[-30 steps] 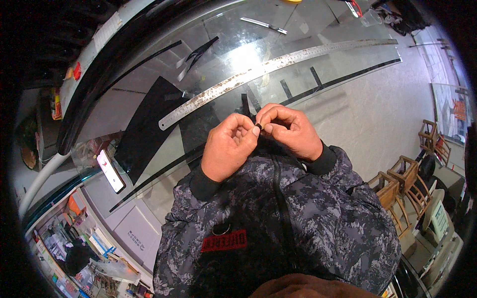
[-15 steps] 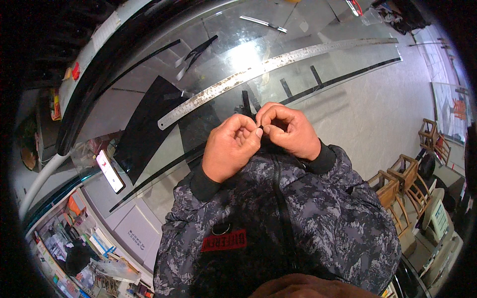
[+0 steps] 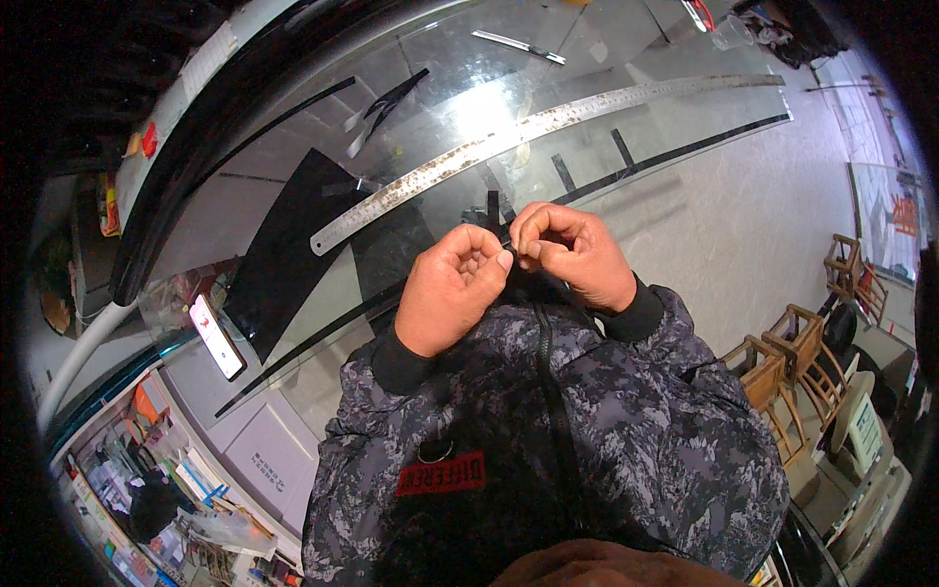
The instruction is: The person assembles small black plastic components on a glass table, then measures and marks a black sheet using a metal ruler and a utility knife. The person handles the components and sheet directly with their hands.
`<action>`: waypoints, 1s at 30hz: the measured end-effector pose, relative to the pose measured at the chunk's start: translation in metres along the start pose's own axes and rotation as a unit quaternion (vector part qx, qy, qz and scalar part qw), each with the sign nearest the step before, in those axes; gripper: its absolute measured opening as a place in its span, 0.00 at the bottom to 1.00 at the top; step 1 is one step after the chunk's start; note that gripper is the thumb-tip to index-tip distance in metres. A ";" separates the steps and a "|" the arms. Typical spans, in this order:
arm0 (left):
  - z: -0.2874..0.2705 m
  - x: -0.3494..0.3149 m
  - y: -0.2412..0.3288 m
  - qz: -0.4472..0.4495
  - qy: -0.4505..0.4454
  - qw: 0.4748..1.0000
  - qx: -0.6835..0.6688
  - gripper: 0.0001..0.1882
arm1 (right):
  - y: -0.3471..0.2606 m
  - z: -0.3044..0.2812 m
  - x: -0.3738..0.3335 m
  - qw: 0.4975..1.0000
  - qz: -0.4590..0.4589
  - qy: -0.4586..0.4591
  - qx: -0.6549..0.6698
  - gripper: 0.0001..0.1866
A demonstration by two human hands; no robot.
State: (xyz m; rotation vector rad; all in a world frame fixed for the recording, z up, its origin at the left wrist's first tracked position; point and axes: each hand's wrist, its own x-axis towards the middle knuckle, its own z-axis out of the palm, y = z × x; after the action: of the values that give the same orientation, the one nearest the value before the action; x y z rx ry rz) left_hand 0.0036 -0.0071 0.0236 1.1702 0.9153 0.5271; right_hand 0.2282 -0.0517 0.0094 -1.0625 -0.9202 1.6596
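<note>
Left hand [image 3: 450, 292] and right hand [image 3: 581, 256] meet in front of the jacket [image 3: 646, 421], fingertips nearly touching. Thumb and forefinger of each hand pinch a narrow black strip [image 3: 493, 205]; its free end points away from the wearer, and the pinched part is mostly hidden by the fingers. The strip is between the hands, near the steel ruler [image 3: 548, 122] that lies slantwise across the glass table [image 3: 636, 59]. Black sheet [image 3: 293, 245] lies left of the ruler, phone [image 3: 217, 338] beside it, screen lit. Slim cutter [image 3: 518, 47] lies beyond the ruler.
</note>
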 end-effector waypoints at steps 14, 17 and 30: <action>0.005 -0.001 -0.001 0.014 -0.001 1.000 0.014 0.06 | 0.002 0.006 -0.002 0.998 -0.037 -0.008 -0.040 0.05; 0.004 -0.001 0.000 0.009 -0.012 1.000 0.028 0.06 | 0.005 0.007 -0.002 0.993 -0.075 -0.011 -0.095 0.05; 0.001 0.002 -0.006 0.002 -0.039 0.997 -0.073 0.05 | 0.002 0.002 -0.004 0.997 0.027 -0.036 0.061 0.07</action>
State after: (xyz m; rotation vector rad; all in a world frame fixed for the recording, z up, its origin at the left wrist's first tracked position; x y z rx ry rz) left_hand 0.0052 -0.0083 0.0179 1.0530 0.7945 0.5392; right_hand 0.2267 -0.0562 0.0095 -0.9574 -0.8313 1.7865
